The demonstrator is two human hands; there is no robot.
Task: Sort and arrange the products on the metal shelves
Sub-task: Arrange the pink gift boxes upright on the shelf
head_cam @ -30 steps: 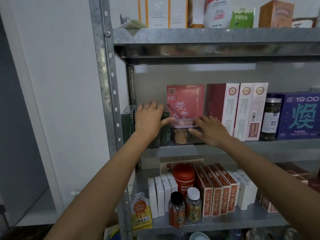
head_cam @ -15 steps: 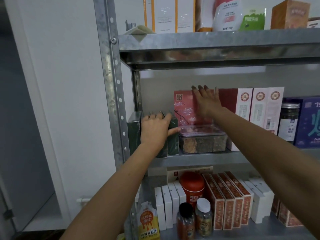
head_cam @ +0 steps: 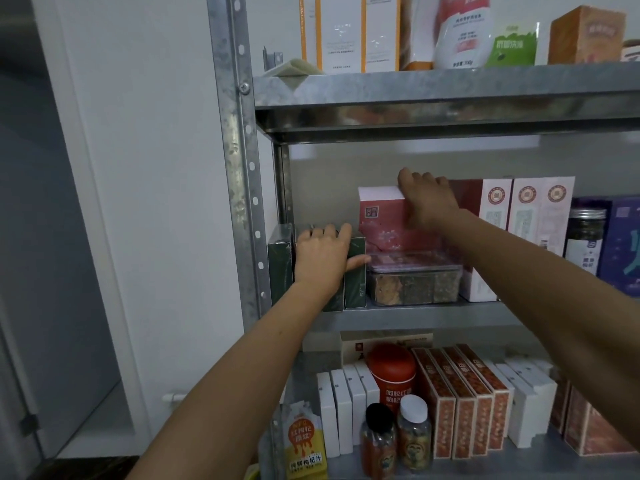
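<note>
On the middle metal shelf (head_cam: pixel 415 317) a row of dark green boxes (head_cam: pixel 355 271) stands at the left. My left hand (head_cam: pixel 323 256) lies over their tops, fingers curled over the back and thumb against the rightmost box. Right of them a clear plastic container (head_cam: pixel 412 280) of dried goods sits in front of a pink flowered box (head_cam: pixel 379 220). My right hand (head_cam: pixel 427 199) grips the top right corner of that pink box, which is tilted forward so its white top shows.
White-and-red tall boxes (head_cam: pixel 526 209), a glass jar (head_cam: pixel 583 237) and a purple box (head_cam: pixel 623 244) fill the shelf's right side. The lower shelf holds white boxes, a red canister (head_cam: pixel 391 375), patterned red boxes and small bottles. The upright post (head_cam: pixel 239 168) stands at left.
My right hand rose from the clear container to the pink box's face, then closed over its top corner and tipped it forward. My left hand stayed on the green boxes.
</note>
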